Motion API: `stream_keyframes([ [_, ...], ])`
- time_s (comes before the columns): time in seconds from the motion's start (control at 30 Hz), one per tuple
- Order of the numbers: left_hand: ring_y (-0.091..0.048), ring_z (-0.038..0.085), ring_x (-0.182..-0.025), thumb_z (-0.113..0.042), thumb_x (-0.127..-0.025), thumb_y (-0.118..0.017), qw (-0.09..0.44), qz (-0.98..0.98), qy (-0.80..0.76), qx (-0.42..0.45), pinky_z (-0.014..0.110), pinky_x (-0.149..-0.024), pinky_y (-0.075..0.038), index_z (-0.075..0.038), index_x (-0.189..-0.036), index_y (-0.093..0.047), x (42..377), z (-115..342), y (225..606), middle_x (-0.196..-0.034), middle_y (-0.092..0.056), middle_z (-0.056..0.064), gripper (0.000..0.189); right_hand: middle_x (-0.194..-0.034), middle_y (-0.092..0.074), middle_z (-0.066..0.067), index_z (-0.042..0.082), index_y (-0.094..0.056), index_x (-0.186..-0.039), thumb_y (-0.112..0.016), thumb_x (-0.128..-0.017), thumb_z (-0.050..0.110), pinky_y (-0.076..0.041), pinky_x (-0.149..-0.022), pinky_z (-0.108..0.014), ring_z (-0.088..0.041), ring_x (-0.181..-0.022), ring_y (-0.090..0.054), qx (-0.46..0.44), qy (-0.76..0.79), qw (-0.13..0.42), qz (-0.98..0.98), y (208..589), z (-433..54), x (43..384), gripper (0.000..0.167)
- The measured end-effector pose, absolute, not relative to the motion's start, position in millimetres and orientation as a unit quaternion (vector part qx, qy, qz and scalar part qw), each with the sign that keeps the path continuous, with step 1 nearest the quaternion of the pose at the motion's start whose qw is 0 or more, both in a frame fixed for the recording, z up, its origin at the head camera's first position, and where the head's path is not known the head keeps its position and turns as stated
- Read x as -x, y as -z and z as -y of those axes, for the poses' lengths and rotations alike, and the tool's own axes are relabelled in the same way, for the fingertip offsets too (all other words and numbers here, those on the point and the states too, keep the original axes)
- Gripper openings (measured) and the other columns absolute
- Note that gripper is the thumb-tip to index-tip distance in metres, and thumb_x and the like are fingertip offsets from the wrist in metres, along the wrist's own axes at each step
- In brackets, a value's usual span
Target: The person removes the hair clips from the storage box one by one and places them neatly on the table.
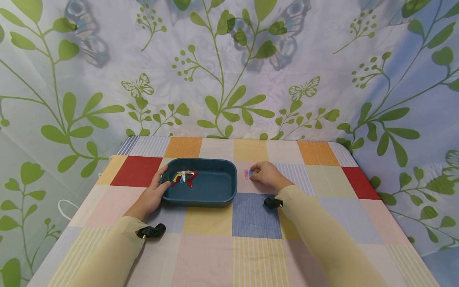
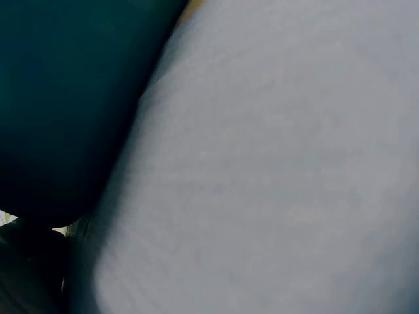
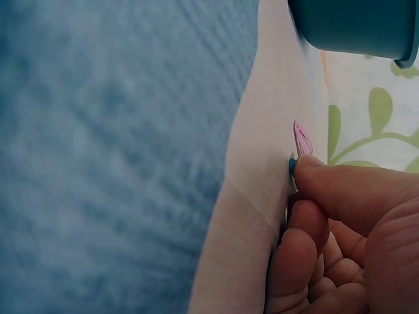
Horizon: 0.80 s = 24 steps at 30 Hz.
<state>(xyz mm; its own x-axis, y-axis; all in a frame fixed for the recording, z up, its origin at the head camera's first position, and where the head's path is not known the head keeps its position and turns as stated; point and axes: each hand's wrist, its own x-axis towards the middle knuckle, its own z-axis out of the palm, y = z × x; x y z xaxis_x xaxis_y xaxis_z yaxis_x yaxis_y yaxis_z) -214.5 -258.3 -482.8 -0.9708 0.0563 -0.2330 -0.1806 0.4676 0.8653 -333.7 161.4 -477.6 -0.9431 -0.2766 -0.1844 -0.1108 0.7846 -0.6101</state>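
A dark teal rectangular tray [image 1: 211, 202] stands on the patchwork cloth. My left hand [image 1: 152, 195] holds its left end, thumb over the rim and fingers along the outer side. Inside, at the left, lie several snap hair clips [image 1: 184, 176] in red, yellow, white, pink and blue. To the right of the tray, my right hand [image 1: 266, 175] pinches a blue hair clip [image 3: 292, 165] between thumb and finger, mostly hidden by the fingertips. Just left of those fingertips, a pink hair clip [image 1: 246, 174] lies on the cloth. The left wrist view shows only the tray's side and blurred cloth.
The patchwork cloth [image 1: 201, 259] covers the table. Behind it hangs a curtain [image 1: 229, 71] printed with leaves and butterflies. A black wrist camera [image 1: 152, 231] sits on the left sleeve and another wrist camera [image 1: 273, 203] on the right. A white cable loop [image 1: 64, 211] shows beyond the left edge.
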Motion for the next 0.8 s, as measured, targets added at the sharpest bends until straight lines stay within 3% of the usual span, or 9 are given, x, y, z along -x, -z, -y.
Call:
stream_keyframes([
  [0.2,0.0,0.048,-0.162,-0.037,-0.112,-0.041,0.112,-0.849,-0.514,0.036,0.083,-0.119,-0.012,-0.048,-0.167,-0.001,215.2,258.2,483.6,-0.178,0.004,0.013,0.069,-0.098,-0.073,-0.006,0.003,-0.073,-0.125,-0.079,-0.092,0.021,-0.051,-0.075,-0.026,-0.017,-0.085,-0.062,0.102,0.319,0.134,-0.933,477.0,-161.3,332.1,0.039],
  [0.8,-0.001,0.047,-0.163,-0.033,-0.112,-0.041,0.101,-0.851,-0.513,0.034,0.081,-0.121,-0.008,-0.044,-0.168,-0.003,214.0,256.9,483.6,-0.178,0.002,0.014,0.069,-0.097,-0.072,-0.004,0.002,-0.073,-0.124,-0.079,-0.09,0.018,-0.051,-0.079,-0.027,-0.014,-0.086,-0.061,0.111,0.325,0.133,-0.93,478.4,-162.6,330.4,0.038],
])
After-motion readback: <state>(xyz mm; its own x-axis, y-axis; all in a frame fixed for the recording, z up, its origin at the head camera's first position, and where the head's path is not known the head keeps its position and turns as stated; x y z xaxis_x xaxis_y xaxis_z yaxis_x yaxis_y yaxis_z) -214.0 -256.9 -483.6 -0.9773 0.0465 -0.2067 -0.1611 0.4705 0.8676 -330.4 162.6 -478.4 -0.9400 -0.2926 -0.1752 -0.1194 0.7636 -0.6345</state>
